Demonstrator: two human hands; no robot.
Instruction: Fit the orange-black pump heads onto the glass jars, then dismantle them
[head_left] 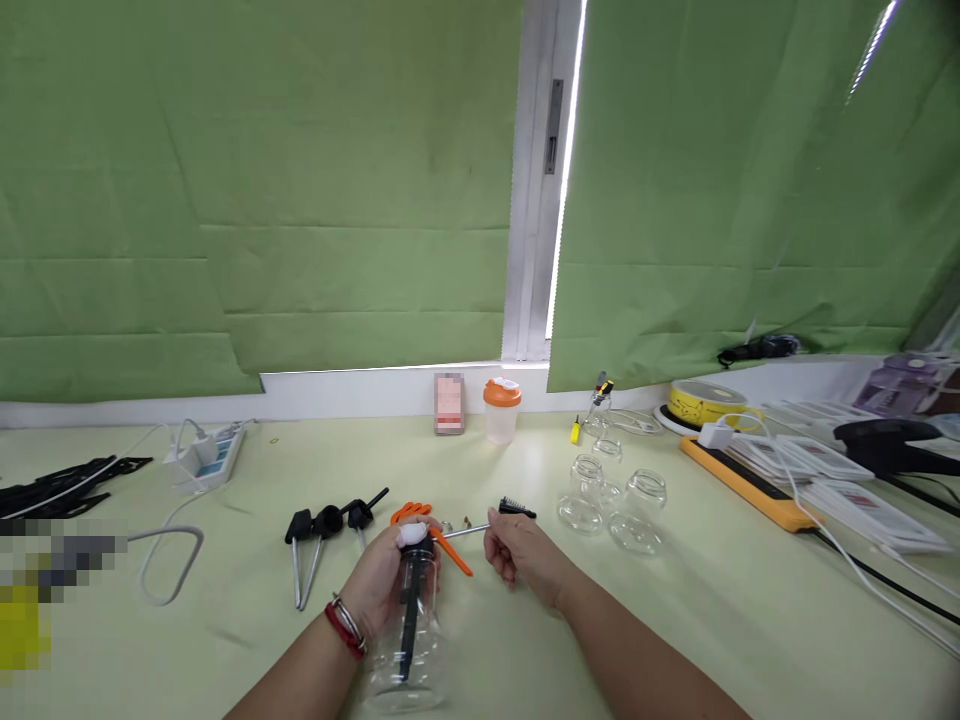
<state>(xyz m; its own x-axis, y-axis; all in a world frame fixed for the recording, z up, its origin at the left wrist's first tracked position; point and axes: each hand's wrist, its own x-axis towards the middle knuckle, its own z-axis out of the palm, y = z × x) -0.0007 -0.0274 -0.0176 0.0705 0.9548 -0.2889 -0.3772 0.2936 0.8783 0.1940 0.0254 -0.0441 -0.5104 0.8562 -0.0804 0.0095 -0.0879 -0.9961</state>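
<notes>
Bottle [426, 650] within curled fingers of left hand [379, 578]; right hand [523, 550] pinching metal rod [466, 529], black brush [517, 508] just beyond fingertips.

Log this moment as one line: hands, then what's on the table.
left hand: gripping clear bottle near its top | right hand: pinching metal rod | table: orange-lidded cup, clear jars

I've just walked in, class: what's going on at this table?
A person's left grip holds a clear bottle near its top; a dark tube shows inside. The right grip pinches a thin metal rod beside a black bristled head. Clear jars stand farther right.
</notes>
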